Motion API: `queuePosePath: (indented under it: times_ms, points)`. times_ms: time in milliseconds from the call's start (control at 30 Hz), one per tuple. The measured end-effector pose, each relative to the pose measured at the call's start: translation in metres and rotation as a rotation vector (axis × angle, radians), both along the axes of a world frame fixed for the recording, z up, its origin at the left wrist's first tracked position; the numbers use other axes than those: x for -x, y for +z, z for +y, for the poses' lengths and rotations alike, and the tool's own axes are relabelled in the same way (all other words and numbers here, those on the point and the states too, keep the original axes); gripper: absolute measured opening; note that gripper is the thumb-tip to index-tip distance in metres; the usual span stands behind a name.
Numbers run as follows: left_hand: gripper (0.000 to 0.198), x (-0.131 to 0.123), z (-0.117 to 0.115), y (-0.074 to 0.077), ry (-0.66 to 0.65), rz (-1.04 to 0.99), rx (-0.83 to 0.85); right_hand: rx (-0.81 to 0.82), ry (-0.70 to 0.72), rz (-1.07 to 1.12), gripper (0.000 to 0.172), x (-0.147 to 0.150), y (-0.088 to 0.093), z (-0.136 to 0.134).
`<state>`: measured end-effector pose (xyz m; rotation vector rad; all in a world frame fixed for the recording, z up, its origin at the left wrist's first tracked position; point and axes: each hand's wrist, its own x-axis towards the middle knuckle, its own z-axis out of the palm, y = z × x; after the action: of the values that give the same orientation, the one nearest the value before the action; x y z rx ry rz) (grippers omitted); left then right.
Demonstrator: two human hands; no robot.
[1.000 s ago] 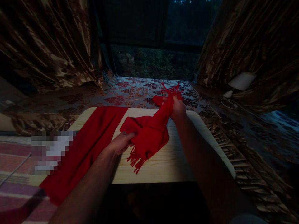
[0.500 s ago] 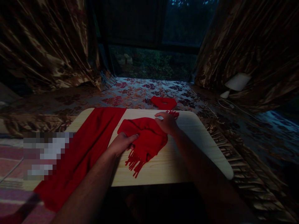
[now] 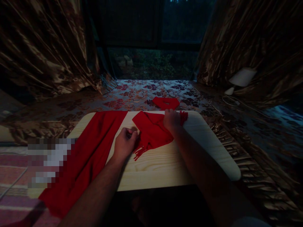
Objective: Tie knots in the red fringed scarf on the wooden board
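Note:
A folded red scarf (image 3: 155,132) with fringed ends lies on the pale wooden tabletop (image 3: 165,167). My right hand (image 3: 172,119) is closed on its far right part, with fringe showing beyond the knuckles. At the scarf's left edge, just above the near fringe, my left hand (image 3: 126,140) has its fingers curled and its thumb pressed in. Whether cloth is pinched there cannot be made out. Left of that hand, a long red cloth (image 3: 94,145) stretches across the table and hangs over its near left side.
Another red cloth piece (image 3: 167,102) lies beyond the table on the patterned cover (image 3: 134,91). A white lamp (image 3: 242,77) with a cord stands at the right. Shiny curtains (image 3: 47,47) flank the window. Striped fabric (image 3: 14,170) is at the left.
The folded scarf has shifted right and slightly away, and turned a little. My right hand has closed over its far edge; my left hand has curled and no longer lies over the cloth.

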<state>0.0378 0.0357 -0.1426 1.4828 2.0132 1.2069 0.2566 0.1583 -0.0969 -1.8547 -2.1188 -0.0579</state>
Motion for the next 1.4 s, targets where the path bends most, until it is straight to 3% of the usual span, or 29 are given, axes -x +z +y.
queuePosePath:
  times_ms: [67, 133, 233, 433, 600, 700, 800, 933, 1067, 1267, 1333, 1400]
  points:
    - [0.023, -0.003, -0.001, 0.001, -0.072, 0.055, 0.014, -0.036, 0.183, 0.124, 0.030, 0.001, 0.000, -0.006]
    - [0.021, -0.004, -0.002, 0.002, -0.144, 0.091, 0.021, 0.082, 0.390, 0.266, 0.030, 0.006, -0.003, -0.013]
    - [0.021, -0.005, -0.004, 0.002, -0.220, 0.091, 0.033, 0.224, 0.511, 0.315, 0.032, 0.014, -0.011, -0.023]
    - [0.015, -0.005, -0.007, -0.006, -0.330, 0.038, 0.073, 0.200, 0.462, -0.032, 0.032, 0.018, -0.009, -0.035]
    - [0.022, -0.013, -0.005, 0.011, -0.290, 0.248, -0.158, 0.253, 0.562, -0.121, 0.043, 0.012, -0.006, -0.044]
    - [0.032, -0.025, 0.010, 0.024, -0.528, 0.313, -0.234, 0.267, 0.590, -0.145, 0.045, 0.009, -0.010, -0.047]
    - [0.038, -0.033, 0.036, 0.026, -0.703, 0.379, -0.126, 0.240, 0.587, -0.150, 0.045, 0.008, -0.012, -0.047]
    - [0.043, -0.031, 0.061, 0.013, -0.674, 0.508, -0.001, 0.203, 0.449, -0.064, 0.043, 0.007, -0.013, -0.043]
    - [0.040, -0.027, 0.064, 0.007, -0.590, 0.632, 0.016, 0.158, 0.273, -0.005, 0.039, 0.009, -0.014, -0.038]
    - [0.046, -0.034, 0.067, 0.008, -0.502, 0.730, 0.098, 0.138, 0.267, -0.010, 0.070, 0.018, -0.018, -0.032]
    - [0.042, -0.034, 0.068, 0.007, -0.495, 0.711, 0.076, 0.177, 0.272, -0.046, 0.065, 0.019, -0.017, -0.032]
    - [0.034, -0.032, 0.067, 0.007, -0.499, 0.671, 0.037, 0.210, 0.318, -0.069, 0.047, 0.017, -0.014, -0.033]
